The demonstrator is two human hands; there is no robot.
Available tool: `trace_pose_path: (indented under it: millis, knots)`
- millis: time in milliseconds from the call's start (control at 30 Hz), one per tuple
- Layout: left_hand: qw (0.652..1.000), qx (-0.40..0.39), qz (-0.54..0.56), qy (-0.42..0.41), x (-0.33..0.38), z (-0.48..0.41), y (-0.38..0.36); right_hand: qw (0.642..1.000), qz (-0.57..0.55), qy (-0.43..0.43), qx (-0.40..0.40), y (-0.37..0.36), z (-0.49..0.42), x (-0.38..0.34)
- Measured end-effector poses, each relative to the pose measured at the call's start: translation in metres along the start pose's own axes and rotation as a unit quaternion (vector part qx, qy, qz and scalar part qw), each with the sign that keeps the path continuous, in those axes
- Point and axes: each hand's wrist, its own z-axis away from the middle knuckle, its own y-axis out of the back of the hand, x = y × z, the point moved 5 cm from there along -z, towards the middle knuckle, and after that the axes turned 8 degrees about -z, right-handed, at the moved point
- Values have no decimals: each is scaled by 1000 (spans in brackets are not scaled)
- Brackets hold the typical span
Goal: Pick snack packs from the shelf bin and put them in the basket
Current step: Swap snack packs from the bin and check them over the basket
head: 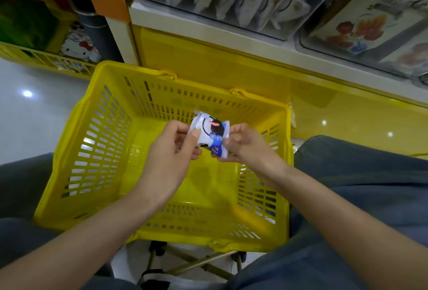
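Both hands on one snack pack (211, 132), over the basket (99, 144)
Left hand (171, 150) pinches the pack's left edge, thumb and fingers clamped on it; right hand (245, 145) pinches the right edge the same way. Pack hangs above the yellow basket's open middle. Beyond, a clear shelf bin (231, 2) holds a row of similar packs

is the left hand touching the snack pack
Touching. The head view shows the left hand pinching the snack pack by its left edge between thumb and fingers.

Shelf bin (231, 7) cropped, pack (209, 132) lettering perhaps blurred
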Motion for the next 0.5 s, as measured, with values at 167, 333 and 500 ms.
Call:
trace_pose_path:
  millis: [167, 333, 500]
  knots:
    - [987, -5, -121, -102, 7, 4, 5, 982, 186, 20, -23, -4, 7, 4]
    - [957, -29, -224, -185, 16, 8, 0, 934, 318, 147, -70, -14, 15, -7]
    - [965, -32, -206, -162, 13, 9, -2, 944, 273, 181, -24, -14, 20, -10]
